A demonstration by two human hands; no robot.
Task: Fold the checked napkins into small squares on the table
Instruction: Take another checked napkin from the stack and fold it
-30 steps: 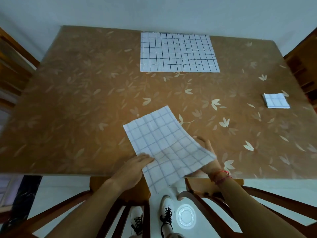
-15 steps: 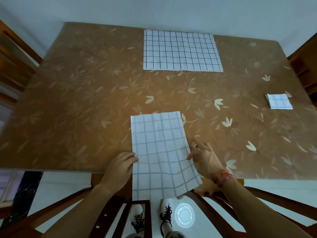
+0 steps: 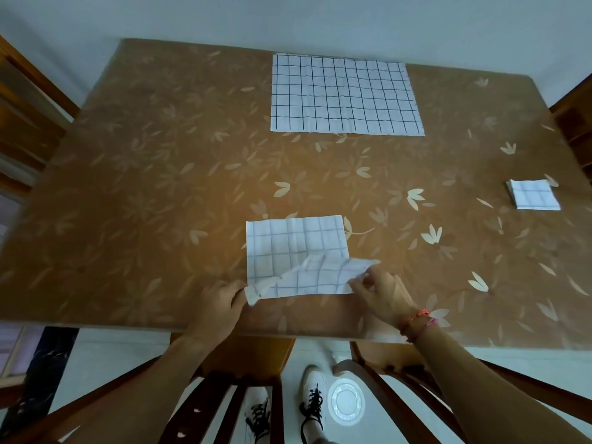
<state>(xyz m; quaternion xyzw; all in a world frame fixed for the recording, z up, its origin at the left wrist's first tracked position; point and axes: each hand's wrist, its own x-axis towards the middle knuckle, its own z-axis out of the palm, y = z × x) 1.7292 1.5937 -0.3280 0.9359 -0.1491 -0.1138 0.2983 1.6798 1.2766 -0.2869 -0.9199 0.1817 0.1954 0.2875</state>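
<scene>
1. Both hands are at the near edge of the tabletop (image 3: 153, 193). The near left corner of a checked napkin (image 3: 294, 241) is gripped by the curled fingers of the left hand (image 3: 217, 302). The near right corner is pinched between the fingers and thumb of the right hand (image 3: 381, 294). A red string (image 3: 416, 318) is worn on the right wrist.
2. The checked napkin is found just ahead of the hands, in the middle of the near side of the tabletop. Its far part lies flat. Its near edge is held up off the tabletop, and the right corner is raised over the flat part.
3. The next move is judged to be a fold away from the person. The far edge of the checked napkin lies straight ahead of both hands and runs from left to right. Neither hand is nearer, since each is at its own corner, so both corners can be carried forward together.
4. Further off on the right, a small folded square (image 3: 533, 194) is seen lying alone.
5. At the far side, a big napkin (image 3: 342, 94) with darker lines is spread flat and not yet folded.
6. No brand, label or writing can be read; only grid lines are seen.
</scene>
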